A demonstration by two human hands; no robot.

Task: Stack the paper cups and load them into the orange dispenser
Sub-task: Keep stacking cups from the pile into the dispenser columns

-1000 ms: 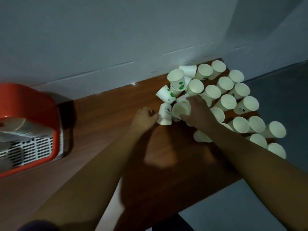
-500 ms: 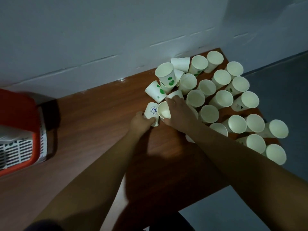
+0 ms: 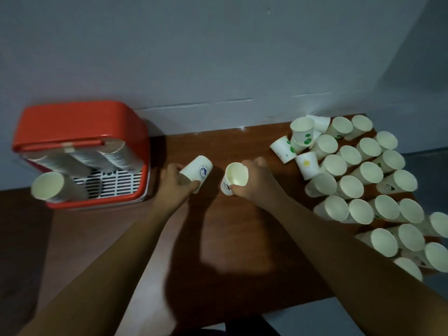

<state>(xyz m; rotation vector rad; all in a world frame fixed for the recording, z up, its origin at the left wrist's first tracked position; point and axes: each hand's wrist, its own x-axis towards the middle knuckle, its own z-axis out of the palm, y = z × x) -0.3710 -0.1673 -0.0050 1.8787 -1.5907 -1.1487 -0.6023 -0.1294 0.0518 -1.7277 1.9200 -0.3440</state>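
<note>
My left hand (image 3: 174,184) grips a white paper cup with a blue logo (image 3: 197,172), its base pointing up and away. My right hand (image 3: 257,183) grips another paper cup (image 3: 235,178) with its open mouth facing me. The two cups are a short gap apart over the middle of the brown table (image 3: 218,238). The orange dispenser (image 3: 77,124) stands at the left against the wall, holding stacks of cups (image 3: 80,158), one stack (image 3: 52,189) jutting out at its lower left. Several loose paper cups (image 3: 363,180) crowd the right part of the table.
A grey wall (image 3: 218,57) runs along the far edge of the table. A few of the loose cups at the back right lie tipped (image 3: 283,150), some with green dots. The table's near right edge drops off to grey floor (image 3: 303,321).
Both hands have come away from the cup pile toward the table's middle, each carrying a cup. The view has swung left, bringing the whole orange dispenser into sight.
</note>
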